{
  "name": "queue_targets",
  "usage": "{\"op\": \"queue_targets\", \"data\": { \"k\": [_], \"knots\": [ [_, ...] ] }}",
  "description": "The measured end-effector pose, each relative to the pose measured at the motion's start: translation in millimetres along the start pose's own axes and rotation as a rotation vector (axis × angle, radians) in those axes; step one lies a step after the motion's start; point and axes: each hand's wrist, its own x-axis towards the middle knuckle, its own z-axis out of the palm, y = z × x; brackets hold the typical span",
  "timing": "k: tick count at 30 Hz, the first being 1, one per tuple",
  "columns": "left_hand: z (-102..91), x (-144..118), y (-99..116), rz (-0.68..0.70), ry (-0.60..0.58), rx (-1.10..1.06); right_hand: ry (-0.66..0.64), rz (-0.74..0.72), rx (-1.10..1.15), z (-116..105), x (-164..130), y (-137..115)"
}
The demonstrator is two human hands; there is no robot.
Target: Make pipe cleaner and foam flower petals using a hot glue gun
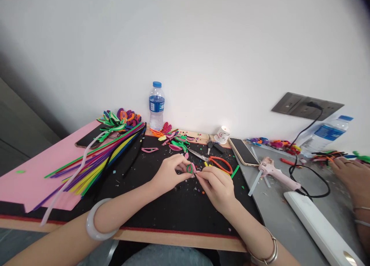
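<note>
While both hands meet over the middle of the black board (162, 216), the left hand (169, 173) and right hand (215, 185) pinch a small green-and-pink pipe-cleaner loop (190, 168) between their fingertips. Orange-handled scissors (216, 162) lie just beyond the right hand. A bundle of pipe cleaners (101, 158) crosses the board's left edge. A pink glue gun (274, 173) rests toward the right, near another person's hand (351, 175).

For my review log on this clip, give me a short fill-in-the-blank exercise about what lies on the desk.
1. The water bottle by the wall has a ____ cap.
2. The scissors have ____ handles.
3. Both hands, left hand and right hand, pinch a small looped ____ piece.
4. The glue gun lies on the ____ surface.

Missing words: blue; orange; pipe-cleaner; grey
</note>
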Motion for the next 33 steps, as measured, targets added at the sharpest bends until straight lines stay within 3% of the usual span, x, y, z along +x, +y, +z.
{"op": "queue_targets", "data": {
  "k": [22,33],
  "knots": [
    [-1.4,-1,2,0.098,-0.046,0.113,0.087,0.145,0.131,-5,10,1],
    [-0.5,-1,1,0.108,-0.018,0.074,0.036,0.155,0.169,-4,11,4]
  ]
}}
